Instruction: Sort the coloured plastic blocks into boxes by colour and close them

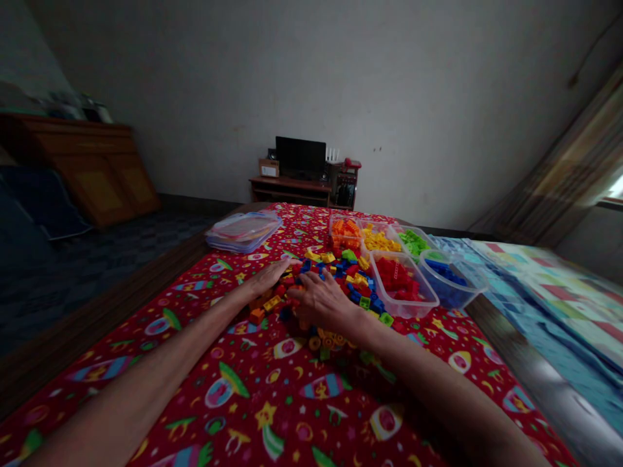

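Note:
A heap of small plastic bricks (351,272) in mixed colours lies on a red patterned cloth (272,402). My left hand (267,277) rests flat at the heap's left edge, fingers stretched out towards the bricks. My right hand (325,301) lies palm down on the middle of the heap, fingers spread over the bricks. Whether anything sits under the palm is hidden. Behind the heap stand clear tubs sorted by colour: orange bricks (344,228), yellow bricks (378,240), green bricks (415,242), red bricks (400,277) and blue bricks (446,275).
A stack of clear lids (243,231) lies at the cloth's far left. A bed with a light patterned cover (549,292) runs along the right. A low wooden stand with a dark screen (300,157) is against the far wall, and a wooden cabinet (92,170) stands at left.

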`<state>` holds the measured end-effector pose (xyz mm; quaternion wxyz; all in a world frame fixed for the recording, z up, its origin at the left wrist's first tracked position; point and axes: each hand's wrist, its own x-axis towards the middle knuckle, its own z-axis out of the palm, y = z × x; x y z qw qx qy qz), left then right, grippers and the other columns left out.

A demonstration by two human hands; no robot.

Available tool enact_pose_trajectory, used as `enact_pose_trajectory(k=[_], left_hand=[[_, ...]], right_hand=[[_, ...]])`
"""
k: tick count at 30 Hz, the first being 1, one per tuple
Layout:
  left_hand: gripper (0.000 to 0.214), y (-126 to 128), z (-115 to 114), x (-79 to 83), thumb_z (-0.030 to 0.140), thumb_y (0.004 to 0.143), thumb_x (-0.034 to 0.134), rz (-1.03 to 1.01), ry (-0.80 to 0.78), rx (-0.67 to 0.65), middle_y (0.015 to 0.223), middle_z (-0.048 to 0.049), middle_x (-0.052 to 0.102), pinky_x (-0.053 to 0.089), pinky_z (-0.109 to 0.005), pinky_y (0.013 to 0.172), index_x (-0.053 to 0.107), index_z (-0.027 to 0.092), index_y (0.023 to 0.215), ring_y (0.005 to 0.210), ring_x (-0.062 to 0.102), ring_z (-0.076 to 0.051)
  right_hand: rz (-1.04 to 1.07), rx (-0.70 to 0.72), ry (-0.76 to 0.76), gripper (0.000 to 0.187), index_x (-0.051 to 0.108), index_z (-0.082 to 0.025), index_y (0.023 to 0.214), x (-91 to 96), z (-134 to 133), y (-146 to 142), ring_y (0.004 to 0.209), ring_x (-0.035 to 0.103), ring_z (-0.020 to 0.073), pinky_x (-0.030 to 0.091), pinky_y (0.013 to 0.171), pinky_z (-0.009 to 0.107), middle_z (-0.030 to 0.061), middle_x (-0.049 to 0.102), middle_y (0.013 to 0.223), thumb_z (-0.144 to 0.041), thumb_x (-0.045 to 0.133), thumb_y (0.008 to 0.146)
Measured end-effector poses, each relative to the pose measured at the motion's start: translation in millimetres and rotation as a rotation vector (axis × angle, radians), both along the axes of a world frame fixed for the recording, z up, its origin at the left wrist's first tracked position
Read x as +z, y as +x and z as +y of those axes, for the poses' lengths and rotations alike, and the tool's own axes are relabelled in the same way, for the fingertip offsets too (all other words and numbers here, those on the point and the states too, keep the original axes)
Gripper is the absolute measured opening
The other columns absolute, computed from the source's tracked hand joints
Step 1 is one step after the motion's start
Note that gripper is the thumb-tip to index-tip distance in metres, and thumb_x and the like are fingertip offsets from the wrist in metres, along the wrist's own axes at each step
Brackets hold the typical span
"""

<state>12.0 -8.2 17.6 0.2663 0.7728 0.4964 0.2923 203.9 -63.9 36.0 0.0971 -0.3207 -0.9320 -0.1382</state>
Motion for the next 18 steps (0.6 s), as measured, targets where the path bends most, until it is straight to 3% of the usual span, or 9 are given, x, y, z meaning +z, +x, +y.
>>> enact_pose_trajectory(k=[5, 9, 13, 18], left_hand=[[0.061, 7, 4, 0.6, 0.061, 0.083, 0.035, 0.027, 0.103, -0.111, 0.129, -0.0098, 0.057, 0.033, -0.037, 0.107, 0.062, 0.017, 0.116, 0.121, 0.049, -0.025], [0.044, 9, 7, -0.5, 0.05, 0.078, 0.053, 0.083, 0.195, -0.146, 0.121, -0.0111, 0.061, 0.037, -0.038, 0.103, 0.068, 0.018, 0.104, 0.115, 0.053, -0.025], [0.029, 12, 7, 0.3, 0.039, 0.075, 0.058, 0.062, 0.245, -0.092, 0.107, -0.0078, 0.065, 0.044, -0.036, 0.095, 0.071, 0.02, 0.093, 0.104, 0.058, -0.023], [0.037, 16, -1, 8.2, 0.045, 0.075, 0.056, 0.008, 0.142, -0.027, 0.1, -0.0073, 0.069, 0.05, -0.033, 0.081, 0.071, 0.018, 0.096, 0.09, 0.063, -0.022]], right_hand=[[-0.009, -0.214, -0.097, 0.029, 0.061, -0.019, 0.112, 29.2, 20, 37, 0.098, 0.056, 0.0224, 0.041, 0.082, 0.034, 0.0125, 0.063, 0.105, -0.021, 0.045, 0.087], [0.044, -0.346, -0.164, 0.03, 0.064, -0.018, 0.106, 42.4, 31, 63, 0.078, 0.059, 0.0171, 0.036, 0.062, 0.025, 0.0104, 0.067, 0.091, -0.017, 0.042, 0.086], [0.053, -0.357, -0.162, 0.031, 0.067, -0.016, 0.095, 43.9, 32, 70, 0.06, 0.05, 0.0113, 0.025, 0.053, 0.025, 0.008, 0.065, 0.076, -0.013, 0.038, 0.084], [0.034, -0.338, -0.176, 0.027, 0.067, -0.014, 0.084, 46.9, 26, 66, 0.054, 0.042, 0.0089, 0.022, 0.051, 0.026, 0.0063, 0.062, 0.069, -0.013, 0.04, 0.085]])
